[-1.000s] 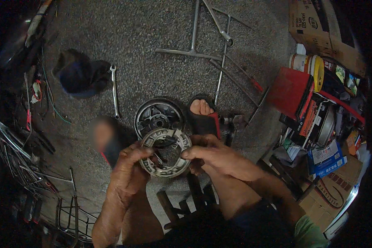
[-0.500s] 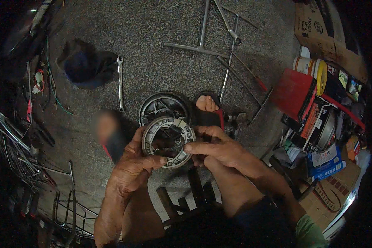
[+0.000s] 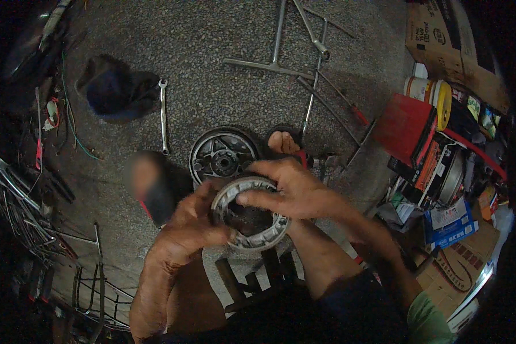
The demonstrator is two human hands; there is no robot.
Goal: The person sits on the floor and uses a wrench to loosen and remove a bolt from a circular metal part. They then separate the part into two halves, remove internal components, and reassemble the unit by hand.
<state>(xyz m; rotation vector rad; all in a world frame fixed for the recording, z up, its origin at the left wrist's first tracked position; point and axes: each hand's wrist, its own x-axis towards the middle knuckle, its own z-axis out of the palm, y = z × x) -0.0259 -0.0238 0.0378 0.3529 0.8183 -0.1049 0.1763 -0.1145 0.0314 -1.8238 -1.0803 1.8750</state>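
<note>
A pair of pale metal brake shoes [image 3: 264, 238], set together as a ring, is held tilted above my knees. My left hand [image 3: 196, 226] grips the ring's left side, with the thumb at its lower left edge. Across its upper right, my right hand [image 3: 295, 186] is closed on the rim, the thumb reaching over the opening and the fingers behind. Motion blurs the right hand somewhat. Just beyond the brake shoes, a dark spoked wheel [image 3: 225, 163] lies flat on the ground between my feet, its lower edge partly hidden by my hands.
Left of the wheel lie a combination wrench [image 3: 164, 117] and a dark cloth [image 3: 117, 92]. T-handled wrenches [image 3: 269, 67] are spread beyond it. A red box [image 3: 404, 129], a white and yellow bucket [image 3: 424, 90] and cardboard boxes [image 3: 461, 269] crowd the right. Metal rods [image 3: 23, 209] pile up at left.
The brake shoes have moved slightly right and nearer to me, and tilted. My right hand has shifted up to the ring's top right. More of the wheel now shows.
</note>
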